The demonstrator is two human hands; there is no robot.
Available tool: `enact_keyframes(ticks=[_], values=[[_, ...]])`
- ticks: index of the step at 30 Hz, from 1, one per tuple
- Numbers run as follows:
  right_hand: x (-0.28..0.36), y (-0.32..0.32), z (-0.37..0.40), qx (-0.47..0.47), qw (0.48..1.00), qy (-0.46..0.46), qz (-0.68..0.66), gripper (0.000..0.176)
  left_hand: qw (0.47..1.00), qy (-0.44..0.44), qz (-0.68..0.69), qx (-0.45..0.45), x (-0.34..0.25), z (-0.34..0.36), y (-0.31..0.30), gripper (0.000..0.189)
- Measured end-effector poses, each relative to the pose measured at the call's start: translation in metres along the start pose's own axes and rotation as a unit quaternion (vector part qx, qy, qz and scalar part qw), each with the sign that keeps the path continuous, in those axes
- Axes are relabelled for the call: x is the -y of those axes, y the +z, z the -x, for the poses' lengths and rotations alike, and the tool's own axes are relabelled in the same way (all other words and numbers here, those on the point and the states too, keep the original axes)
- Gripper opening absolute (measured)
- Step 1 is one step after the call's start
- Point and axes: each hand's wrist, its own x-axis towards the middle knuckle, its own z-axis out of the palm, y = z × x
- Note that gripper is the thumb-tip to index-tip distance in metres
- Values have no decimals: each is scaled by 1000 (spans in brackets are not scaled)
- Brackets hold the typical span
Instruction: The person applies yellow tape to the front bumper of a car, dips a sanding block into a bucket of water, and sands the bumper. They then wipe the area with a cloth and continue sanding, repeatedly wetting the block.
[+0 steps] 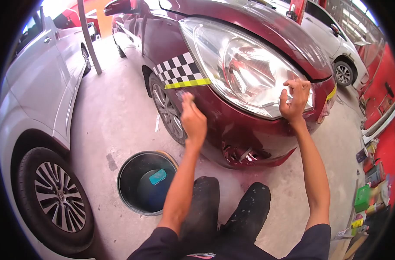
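Observation:
The front corner of a dark red car, with its clear headlight (236,65), fills the middle of the view. My left hand (194,123) is at the bumper (223,117) beside the front wheel, its fingers pressed together. A small pale blur shows at those fingertips; what it is I cannot make out. Just above them, black-and-white checkered tape (178,70) with a yellow strip (188,83) runs along the fender. My right hand (295,102) rests by the lower right corner of the headlight, with fingers bent and the thumb apart, holding nothing visible.
A black bucket (122,171) with a teal block (157,177) in it stands left of my knees. A silver vehicle (37,82) is parked at left, and a white car (336,39) stands behind at right. Bottles and containers, including a green box (362,198), line the right wall.

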Motion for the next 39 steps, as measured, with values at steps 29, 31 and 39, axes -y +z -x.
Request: enact_keyframes(ticks=[29,31,39], values=[[0,0,1,-3,1000,10,-6,21,1000,26,9,16,-43,45,0,40],[0,1,2,-2,1000,10,-7,21,998,-67,-15,8,-19,-12,-2,35],[1,0,1,-9,1000,8,-9,20,999,26,-2,-20,-50,41,5,36]])
